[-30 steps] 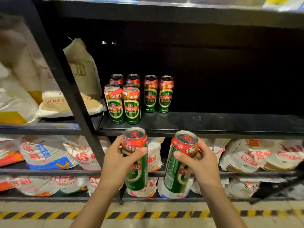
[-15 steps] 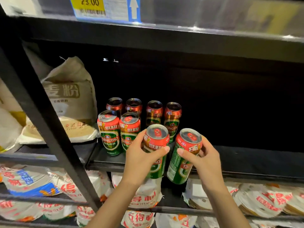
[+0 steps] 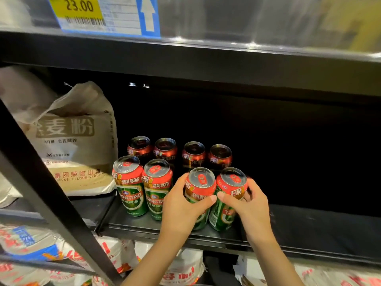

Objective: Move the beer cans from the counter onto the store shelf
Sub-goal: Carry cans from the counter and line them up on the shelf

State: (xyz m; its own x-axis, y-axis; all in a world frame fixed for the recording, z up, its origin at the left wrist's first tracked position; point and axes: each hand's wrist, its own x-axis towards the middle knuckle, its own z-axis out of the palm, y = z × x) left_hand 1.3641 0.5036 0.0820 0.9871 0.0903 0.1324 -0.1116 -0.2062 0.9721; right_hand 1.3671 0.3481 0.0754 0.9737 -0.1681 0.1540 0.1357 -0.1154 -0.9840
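Here both forearms reach up from the bottom edge toward the black store shelf [image 3: 309,230], each hand wrapped around one beer can. The left hand [image 3: 181,209] comes in from the lower middle, its thumb lying across the front of the left-held can [image 3: 199,188] just below the red band and its fingers curled round the far side, mostly hidden. The right hand [image 3: 250,207] mirrors it, thumb pressed across the front of the right-held can [image 3: 229,195] and fingers curving behind the can's right side. The two thumb tips nearly meet between the cans. Both held cans are upright with a slight lean, side by side and touching or nearly so, their bases down at the front part of the shelf; whether they already rest on it cannot be told, since the hands cover part of them. Just to their left stand two front cans [image 3: 142,186], upright and close together, and behind runs a back row of four cans [image 3: 179,151] in shadow. A flour bag [image 3: 76,141] sits in the neighbouring bay to the left, beyond a slanting black upright [image 3: 51,203]. Above, a price tag [image 3: 82,13] reads 23.00.
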